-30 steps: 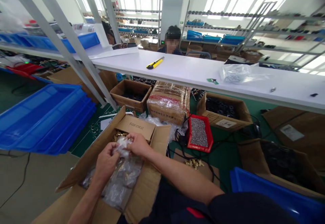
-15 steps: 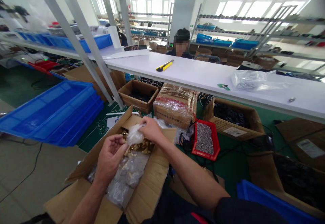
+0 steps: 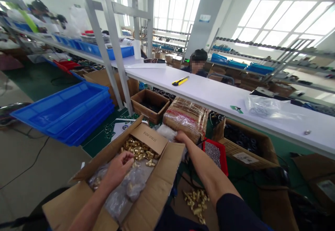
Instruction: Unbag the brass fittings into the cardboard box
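Note:
An open cardboard box (image 3: 146, 203) sits in front of me, holding loose brass fittings (image 3: 138, 150) and clear plastic bags (image 3: 125, 189) of more fittings. My left hand (image 3: 119, 168) rests in the box on the bags, fingers curled beside the brass pile. My right hand (image 3: 180, 137) reaches past the box's far flap and grips a crumpled clear plastic bag (image 3: 166, 131) there. What the left fingers hold, if anything, is hidden.
A taped carton (image 3: 185, 117), a red tray of small grey parts (image 3: 213, 151) and open boxes of black parts (image 3: 243, 142) stand under a long white bench (image 3: 225, 101). Stacked blue trays (image 3: 65, 110) lie left. Loose brass fittings (image 3: 195, 201) lie on cardboard. A person sits behind the bench.
My right hand pulled the empty clear bag out of the box and carried it beyond the far flap. The brass fittings now lie uncovered. My left hand dropped onto the bags.

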Demonstrator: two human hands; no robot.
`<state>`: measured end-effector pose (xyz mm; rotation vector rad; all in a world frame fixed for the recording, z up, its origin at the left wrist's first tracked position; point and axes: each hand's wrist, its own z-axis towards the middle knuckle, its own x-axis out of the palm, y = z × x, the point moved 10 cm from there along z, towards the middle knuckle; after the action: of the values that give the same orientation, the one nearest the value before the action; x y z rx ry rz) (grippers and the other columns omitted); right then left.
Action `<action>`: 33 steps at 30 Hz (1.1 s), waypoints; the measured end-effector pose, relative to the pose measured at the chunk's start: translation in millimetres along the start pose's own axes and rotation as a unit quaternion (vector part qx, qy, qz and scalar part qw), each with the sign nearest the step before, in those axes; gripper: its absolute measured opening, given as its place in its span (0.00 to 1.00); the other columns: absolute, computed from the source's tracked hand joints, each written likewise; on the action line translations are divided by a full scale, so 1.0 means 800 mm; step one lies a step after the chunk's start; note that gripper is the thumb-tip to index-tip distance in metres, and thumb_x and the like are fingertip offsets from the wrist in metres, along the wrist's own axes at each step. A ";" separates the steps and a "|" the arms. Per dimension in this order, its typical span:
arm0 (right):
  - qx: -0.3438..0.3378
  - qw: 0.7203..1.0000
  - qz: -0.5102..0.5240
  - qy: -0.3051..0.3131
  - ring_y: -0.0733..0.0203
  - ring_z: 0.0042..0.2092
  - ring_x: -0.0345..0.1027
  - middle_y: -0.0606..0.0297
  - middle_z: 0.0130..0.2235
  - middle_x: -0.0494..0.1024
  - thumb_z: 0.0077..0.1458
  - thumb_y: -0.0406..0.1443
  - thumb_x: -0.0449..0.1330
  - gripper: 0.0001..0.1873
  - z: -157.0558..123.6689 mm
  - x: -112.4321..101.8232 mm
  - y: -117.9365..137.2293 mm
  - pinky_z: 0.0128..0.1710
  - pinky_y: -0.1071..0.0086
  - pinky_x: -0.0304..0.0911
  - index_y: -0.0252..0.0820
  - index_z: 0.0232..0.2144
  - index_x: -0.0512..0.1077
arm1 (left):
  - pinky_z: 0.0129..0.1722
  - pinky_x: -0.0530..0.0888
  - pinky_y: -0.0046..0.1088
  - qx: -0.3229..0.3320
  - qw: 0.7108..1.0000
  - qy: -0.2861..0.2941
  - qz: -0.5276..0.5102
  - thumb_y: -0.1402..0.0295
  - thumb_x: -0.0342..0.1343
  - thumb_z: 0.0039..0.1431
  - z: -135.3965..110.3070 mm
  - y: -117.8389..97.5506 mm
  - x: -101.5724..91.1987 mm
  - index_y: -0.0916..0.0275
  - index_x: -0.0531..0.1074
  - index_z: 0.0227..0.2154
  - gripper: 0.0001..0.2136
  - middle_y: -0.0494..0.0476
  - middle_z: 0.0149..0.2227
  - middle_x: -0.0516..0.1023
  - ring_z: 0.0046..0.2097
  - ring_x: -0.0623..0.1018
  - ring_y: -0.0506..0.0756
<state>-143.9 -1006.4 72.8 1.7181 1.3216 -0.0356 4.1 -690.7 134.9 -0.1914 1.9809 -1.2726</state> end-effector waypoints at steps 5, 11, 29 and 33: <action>-0.043 0.974 -0.220 0.014 0.53 0.33 0.73 0.57 0.29 0.78 0.39 0.30 0.68 0.15 -0.002 -0.026 0.022 0.33 0.64 0.68 0.30 0.33 0.75 | 0.37 0.69 0.30 0.005 1.000 0.018 0.023 0.58 0.50 0.55 -0.005 0.002 -0.006 0.60 0.72 0.36 0.13 0.53 0.36 0.79 0.38 0.77 0.57; -0.214 0.913 -0.341 -0.069 0.41 0.58 0.60 0.52 0.57 0.69 0.47 0.34 0.61 0.30 -0.015 -0.063 0.111 0.55 0.54 0.57 0.45 0.55 0.68 | 0.35 0.67 0.30 -0.001 0.998 0.024 0.058 0.60 0.48 0.56 -0.004 0.008 -0.010 0.61 0.71 0.34 0.12 0.53 0.33 0.78 0.36 0.76 0.57; -0.230 0.925 -0.275 0.128 0.62 0.33 0.73 0.59 0.35 0.80 0.47 0.26 0.55 0.17 0.011 0.061 0.120 0.34 0.73 0.66 0.36 0.39 0.76 | 0.32 0.63 0.27 0.010 0.993 0.056 0.099 0.64 0.53 0.49 -0.006 0.074 -0.009 0.59 0.73 0.31 0.08 0.52 0.29 0.76 0.33 0.75 0.56; -0.337 0.909 -0.235 0.070 0.63 0.35 0.72 0.61 0.37 0.79 0.48 0.27 0.53 0.14 -0.055 0.068 0.176 0.38 0.73 0.63 0.38 0.36 0.75 | 0.31 0.63 0.26 0.058 0.977 0.144 0.143 0.64 0.59 0.44 -0.012 0.067 -0.002 0.56 0.75 0.39 0.16 0.52 0.31 0.76 0.33 0.74 0.56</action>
<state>-34.0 -934.0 159.4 0.8122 1.5919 0.2463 13.2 -656.5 93.2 0.3443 2.0738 -1.2749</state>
